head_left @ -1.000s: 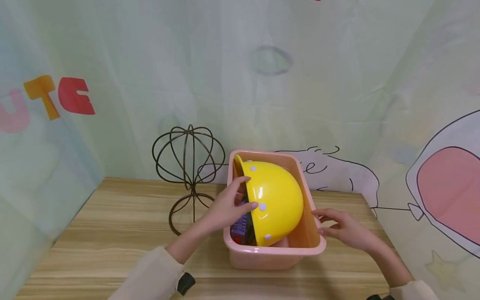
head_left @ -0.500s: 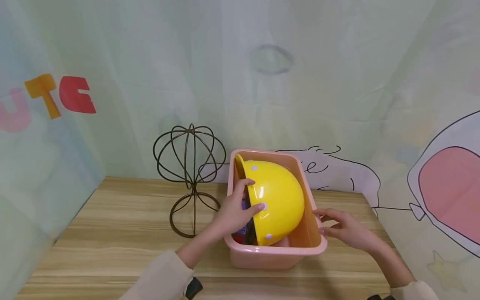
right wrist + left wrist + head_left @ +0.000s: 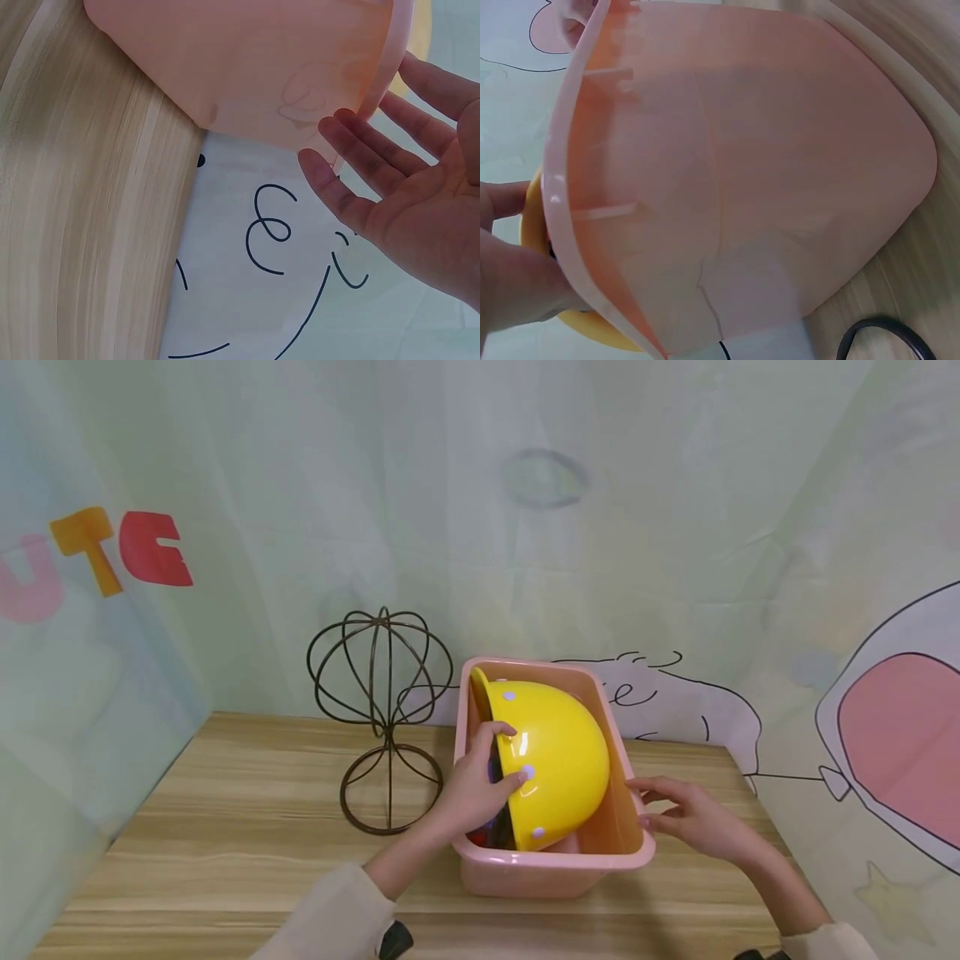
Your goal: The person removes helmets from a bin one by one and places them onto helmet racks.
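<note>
A yellow hard hat (image 3: 558, 760) with pale round dots lies on its side in a pink plastic bin (image 3: 555, 862). My left hand (image 3: 472, 789) pinches the hat's edge, with thumb and index fingertip on the yellow shell; the other fingers are partly hidden at its hollow side. In the left wrist view, the bin's wall (image 3: 750, 150) covers most of the hat. My right hand (image 3: 693, 818) touches the bin's right rim with relaxed fingers; the right wrist view shows those fingers (image 3: 367, 154) fairly straight beside the rim. Dark and red items beside the hat are mostly covered by my left hand.
A dark wire stand (image 3: 388, 727) with a round cage top stands just left of the bin. The wooden tabletop (image 3: 247, 810) ends against a printed curtain (image 3: 480, 527) at the back and sides.
My left hand has moved slightly right and farther over the hat's edge, taking hold of it. The hat and bin stay almost where they were. My right hand keeps its place on the rim.
</note>
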`<state>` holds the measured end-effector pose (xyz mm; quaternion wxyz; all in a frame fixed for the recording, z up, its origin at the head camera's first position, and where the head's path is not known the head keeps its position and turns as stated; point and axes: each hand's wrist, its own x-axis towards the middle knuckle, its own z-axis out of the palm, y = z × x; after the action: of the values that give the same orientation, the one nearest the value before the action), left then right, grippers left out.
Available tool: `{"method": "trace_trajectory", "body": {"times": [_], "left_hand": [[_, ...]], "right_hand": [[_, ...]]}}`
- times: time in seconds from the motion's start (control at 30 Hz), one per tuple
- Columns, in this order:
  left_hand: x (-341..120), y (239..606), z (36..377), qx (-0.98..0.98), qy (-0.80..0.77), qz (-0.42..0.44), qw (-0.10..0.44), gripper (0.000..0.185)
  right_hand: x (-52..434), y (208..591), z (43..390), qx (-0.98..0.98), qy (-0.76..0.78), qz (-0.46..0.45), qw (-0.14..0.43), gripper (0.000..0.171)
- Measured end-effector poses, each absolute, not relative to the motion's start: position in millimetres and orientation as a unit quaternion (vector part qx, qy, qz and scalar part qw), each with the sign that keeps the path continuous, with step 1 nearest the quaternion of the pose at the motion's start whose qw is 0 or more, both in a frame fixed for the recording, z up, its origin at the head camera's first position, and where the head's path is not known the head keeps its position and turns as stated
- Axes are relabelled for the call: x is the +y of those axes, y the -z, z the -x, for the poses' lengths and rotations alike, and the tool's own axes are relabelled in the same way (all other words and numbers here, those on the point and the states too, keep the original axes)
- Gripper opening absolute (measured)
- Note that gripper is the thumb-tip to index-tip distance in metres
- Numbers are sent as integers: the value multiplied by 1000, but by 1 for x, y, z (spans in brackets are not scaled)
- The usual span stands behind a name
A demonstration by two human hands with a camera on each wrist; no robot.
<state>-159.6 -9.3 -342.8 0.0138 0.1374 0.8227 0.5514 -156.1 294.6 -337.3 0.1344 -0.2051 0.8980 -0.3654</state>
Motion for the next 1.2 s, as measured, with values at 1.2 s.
{"method": "trace_trajectory", "body": {"times": [1.2], "left_hand": [[-3,340,161,759,-644,-93,34,47]], "right_hand": [[296,339,156,902,359,204,125,46]]}}
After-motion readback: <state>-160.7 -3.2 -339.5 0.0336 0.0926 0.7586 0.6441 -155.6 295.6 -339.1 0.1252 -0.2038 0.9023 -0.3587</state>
